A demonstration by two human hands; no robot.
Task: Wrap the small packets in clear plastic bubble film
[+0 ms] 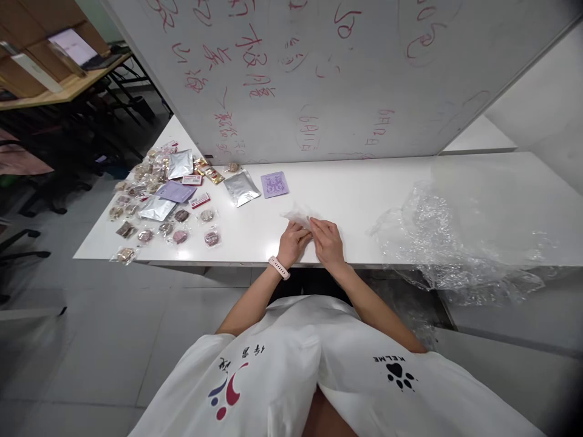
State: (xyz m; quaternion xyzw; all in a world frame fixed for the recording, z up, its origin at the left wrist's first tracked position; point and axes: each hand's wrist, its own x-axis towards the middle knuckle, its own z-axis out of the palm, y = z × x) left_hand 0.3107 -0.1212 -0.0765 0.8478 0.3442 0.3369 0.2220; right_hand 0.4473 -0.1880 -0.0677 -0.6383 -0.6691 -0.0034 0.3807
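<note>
Near the front edge of the white table (346, 200), my left hand (294, 243) and my right hand (327, 241) meet around a thin, whitish translucent plastic bag (298, 215). Fingers of both hands are closed on it, and its far end sticks out beyond them. What the bag holds, if anything, I cannot make out. A purple patterned square packet (274, 184) lies just beyond my hands. To its left rests a silver foil pouch (242, 187).
At the left, several wrapped round cakes (180, 237) lie among silver pouches (157, 207), a purple packet (177, 191) and red-white small boxes (199, 200). Crumpled clear plastic wrap (423, 237) spreads over the right side and front edge. A whiteboard (291, 79) stands behind.
</note>
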